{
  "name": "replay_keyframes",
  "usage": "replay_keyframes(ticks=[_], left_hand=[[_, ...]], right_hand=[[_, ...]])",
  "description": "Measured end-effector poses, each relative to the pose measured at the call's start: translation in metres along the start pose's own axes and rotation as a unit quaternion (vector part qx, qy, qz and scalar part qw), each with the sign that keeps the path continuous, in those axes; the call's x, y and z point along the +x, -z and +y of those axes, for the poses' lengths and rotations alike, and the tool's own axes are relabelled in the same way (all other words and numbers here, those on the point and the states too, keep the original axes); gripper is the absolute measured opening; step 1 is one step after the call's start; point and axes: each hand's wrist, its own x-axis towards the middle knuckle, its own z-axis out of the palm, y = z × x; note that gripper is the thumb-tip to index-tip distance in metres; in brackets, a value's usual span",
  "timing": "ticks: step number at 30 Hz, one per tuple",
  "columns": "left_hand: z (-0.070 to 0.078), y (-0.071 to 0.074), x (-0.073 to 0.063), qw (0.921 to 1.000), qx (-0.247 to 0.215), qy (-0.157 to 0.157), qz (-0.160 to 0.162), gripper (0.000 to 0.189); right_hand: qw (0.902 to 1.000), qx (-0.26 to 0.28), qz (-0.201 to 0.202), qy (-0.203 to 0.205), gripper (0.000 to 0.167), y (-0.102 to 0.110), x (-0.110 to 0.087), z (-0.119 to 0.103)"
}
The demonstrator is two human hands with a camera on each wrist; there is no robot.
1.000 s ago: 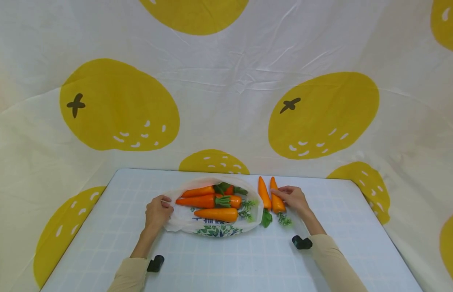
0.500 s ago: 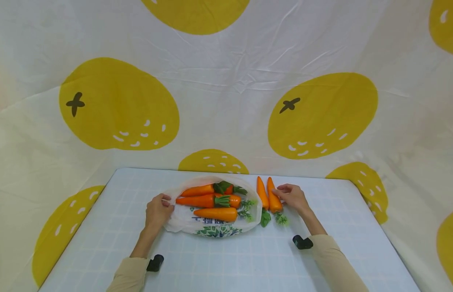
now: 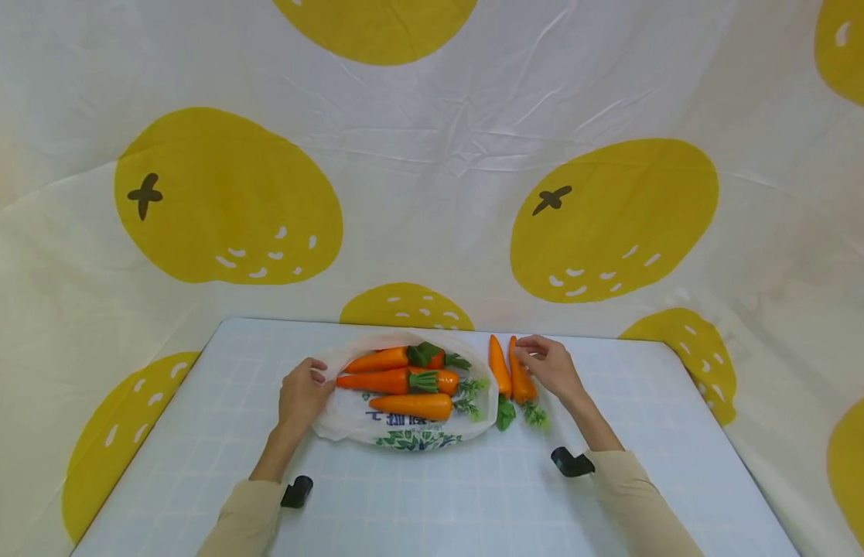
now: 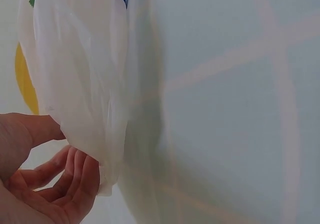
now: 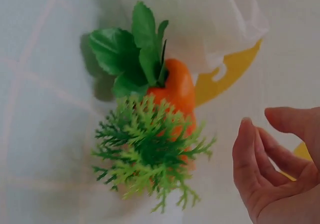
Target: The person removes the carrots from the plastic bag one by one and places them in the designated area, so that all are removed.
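A white plastic bag (image 3: 348,425) with green and blue print lies on the table, its mouth spread. Several orange carrots (image 3: 411,406) with green tops rest in it. At the bag's left end my left hand (image 3: 302,394) grips its edge, with thumb and curled fingers about the film in the left wrist view. Right of the bag, two carrots lie side by side: a leafy-topped carrot (image 3: 500,367) touching or near its rim, and a feathery-topped carrot (image 3: 520,379). My right hand (image 3: 550,367) is beside the latter's upper part; the right wrist view shows a gap between thumb and fingers, holding nothing.
The pale table (image 3: 432,510) has a faint grid pattern. A whitish cloth (image 3: 432,232) printed with big yellow fruit hangs behind and along both sides. Black wrist cameras (image 3: 572,463) sit at both cuffs.
My right hand has shifted the feathery-topped carrot left towards the other one, then moved slightly away from the carrot's side and up. My left hand stays at the bag, shifting slightly.
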Motion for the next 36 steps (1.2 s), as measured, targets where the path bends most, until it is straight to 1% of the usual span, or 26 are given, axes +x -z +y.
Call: replay_keyframes(ticks=[4, 9, 14, 17, 20, 23, 27, 31, 33, 36], left_hand=[[0.003, 0.000, 0.002, 1.0000, -0.001, 0.001, -0.002, 0.030], [0.006, -0.003, 0.007, 0.9998, -0.006, -0.018, 0.000, 0.031], [0.008, -0.005, 0.011, 0.9994, -0.015, -0.031, 0.003, 0.034], [0.008, -0.005, 0.012, 0.9993, -0.014, -0.033, 0.007, 0.036], [0.010, -0.005, 0.014, 0.9992, -0.010, -0.037, 0.008, 0.038], [0.011, -0.006, 0.015, 0.9985, -0.011, -0.052, 0.011, 0.038], [0.012, -0.006, 0.016, 0.9964, -0.017, -0.081, 0.018, 0.036], [0.010, -0.007, 0.020, 0.9936, -0.013, -0.109, 0.026, 0.036], [0.010, -0.008, 0.022, 0.9931, -0.007, -0.114, 0.024, 0.036], [0.010, -0.008, 0.026, 0.9936, 0.009, -0.112, 0.012, 0.036]], right_hand=[[0.9995, 0.016, -0.009, 0.024, 0.032, -0.002, -0.006, -0.015], [0.9975, 0.027, -0.007, 0.065, 0.030, -0.008, -0.013, -0.032], [0.9927, 0.041, -0.017, 0.112, 0.028, -0.017, -0.018, -0.043], [0.9900, 0.039, -0.027, 0.133, 0.026, -0.024, -0.021, -0.048], [0.9880, 0.041, -0.041, 0.143, 0.024, -0.032, -0.024, -0.053], [0.9839, 0.035, -0.054, 0.167, 0.023, -0.041, -0.026, -0.060], [0.9759, 0.022, -0.067, 0.207, 0.023, -0.054, -0.028, -0.068], [0.9695, 0.017, -0.090, 0.227, 0.022, -0.067, -0.028, -0.074], [0.9673, 0.017, -0.102, 0.231, 0.023, -0.074, -0.028, -0.077], [0.9627, 0.007, -0.110, 0.247, 0.024, -0.085, -0.028, -0.082]])
